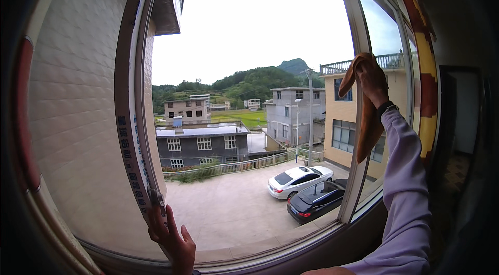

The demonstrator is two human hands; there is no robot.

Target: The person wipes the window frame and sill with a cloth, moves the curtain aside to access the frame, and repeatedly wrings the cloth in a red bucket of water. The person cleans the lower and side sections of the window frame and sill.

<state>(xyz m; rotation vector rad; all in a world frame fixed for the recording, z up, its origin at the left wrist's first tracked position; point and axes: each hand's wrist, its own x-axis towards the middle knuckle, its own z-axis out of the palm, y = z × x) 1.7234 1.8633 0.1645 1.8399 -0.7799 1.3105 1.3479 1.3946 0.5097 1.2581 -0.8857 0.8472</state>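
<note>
My right hand (pixel 370 80) grips a brown cloth (pixel 368 130) against the upright window frame bar (pixel 360 41) on the right; part of the cloth hangs down along the bar. Low on the left, my left hand (pixel 175 236) rests its fingers by the metal latch (pixel 156 197) on the left sash's edge (pixel 134 138), which carries printed film. Its fingers are spread and hold no loose thing. Between both hands the window stands open to the outside.
The window's bottom track (pixel 273 253) curves across below. A red and yellow curtain (pixel 427 80) hangs at the right, a red and cream one (pixel 29 119) at the left. Outside, a white car (pixel 298 181) and a black car (pixel 317 199) stand in a paved yard. Behind the right arm is a doorway (pixel 460 111).
</note>
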